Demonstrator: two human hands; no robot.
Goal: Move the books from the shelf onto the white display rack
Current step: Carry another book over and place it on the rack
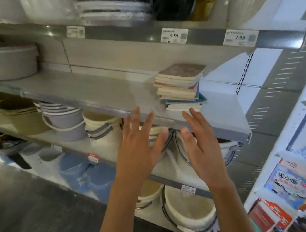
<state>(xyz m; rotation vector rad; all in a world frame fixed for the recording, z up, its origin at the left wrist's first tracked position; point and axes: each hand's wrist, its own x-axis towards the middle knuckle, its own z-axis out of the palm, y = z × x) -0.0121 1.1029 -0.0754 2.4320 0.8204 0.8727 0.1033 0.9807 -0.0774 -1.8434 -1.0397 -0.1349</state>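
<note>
A stack of several books lies flat near the right end of a grey metal shelf. The top book has a brown cover; a blue one sits low in the stack. My left hand and my right hand are raised in front of the shelf's front edge, just below the stack, fingers straight and spread, palms facing each other. Neither hand touches the books or holds anything. The white display rack stands at the right, with several colourful books on it.
Woven baskets and tubs fill the lower shelves. Packaged goods sit on the shelf above, behind price tags. A grey round basket rests at the left end of the book shelf. Dark floor lies at the lower left.
</note>
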